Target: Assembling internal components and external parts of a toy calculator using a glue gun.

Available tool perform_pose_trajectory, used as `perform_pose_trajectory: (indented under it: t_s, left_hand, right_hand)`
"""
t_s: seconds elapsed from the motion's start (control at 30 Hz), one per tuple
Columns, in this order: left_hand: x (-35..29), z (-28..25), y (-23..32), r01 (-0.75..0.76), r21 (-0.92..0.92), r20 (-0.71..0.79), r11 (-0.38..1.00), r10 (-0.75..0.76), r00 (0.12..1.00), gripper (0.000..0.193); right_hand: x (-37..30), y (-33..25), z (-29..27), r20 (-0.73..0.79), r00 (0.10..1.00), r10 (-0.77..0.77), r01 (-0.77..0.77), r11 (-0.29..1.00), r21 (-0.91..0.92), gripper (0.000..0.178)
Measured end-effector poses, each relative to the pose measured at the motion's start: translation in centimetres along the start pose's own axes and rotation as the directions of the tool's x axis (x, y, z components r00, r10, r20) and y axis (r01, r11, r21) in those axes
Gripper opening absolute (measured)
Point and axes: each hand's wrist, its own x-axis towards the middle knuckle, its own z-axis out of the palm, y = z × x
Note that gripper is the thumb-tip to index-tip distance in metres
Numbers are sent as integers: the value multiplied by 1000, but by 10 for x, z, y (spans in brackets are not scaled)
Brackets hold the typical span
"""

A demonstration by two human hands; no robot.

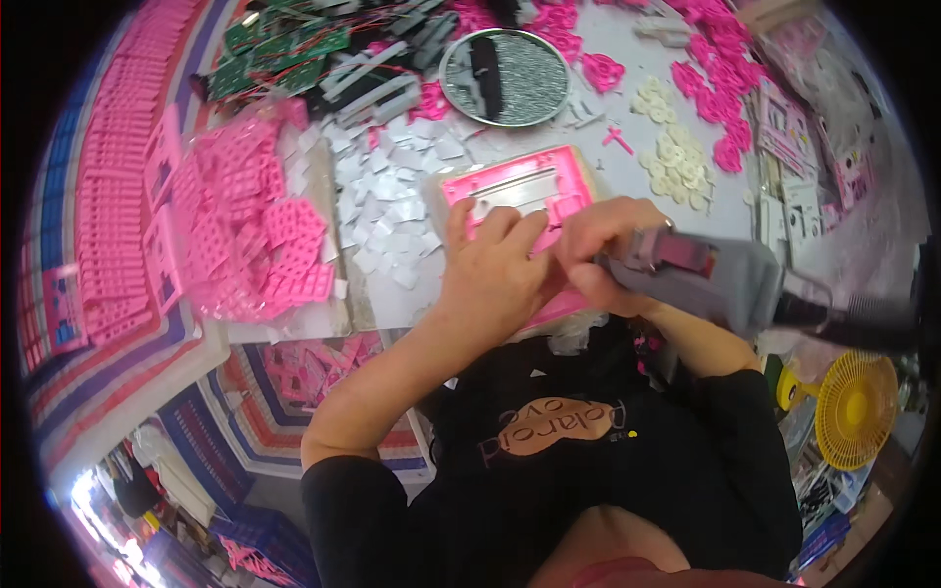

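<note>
A pink plastic casing [573,169] with a clear or silvery window panel lies in front of me on the table, tilted a little. My left hand [498,269] rests over its near part, fingers bent and gripping it; what is under the fingertips is hidden. In my right hand [610,247] is a grey electric screwdriver [711,279], held nearly level with its body and cord running off to the right. Its tip is hidden behind my hands, close to the casing.
Beyond the casing stands a round tin of small screws [537,83] with a black bar in it. White paper pieces [392,211] and pink button grids [294,245] lie left, cream rings [676,162] right, green circuit boards [284,54] far left. A yellow fan [855,410] stands lower right.
</note>
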Motion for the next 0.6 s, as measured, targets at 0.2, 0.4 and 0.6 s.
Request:
perform_pose_trajectory:
  t_s: [0.2, 0.4, 0.6]
  left_hand:
    - [-3, -6, 0, 22, -57, 53, 998, -19, 998, 23]
    - [-18, -84, -93, 298, -81, -231, 951, -308, 923, 21]
    - [59, -174, -181, 326, 340, -192, 882, -275, 942, 21]
  right_hand:
    - [11, 14, -10, 73, 993, 92, -110, 940, 322, 30]
    - [39, -6, -62, -167, 985, -35, 117, 849, 515, 44]
    - [79, -19, -76, -248, 969, -8, 119, 891, 438, 35]
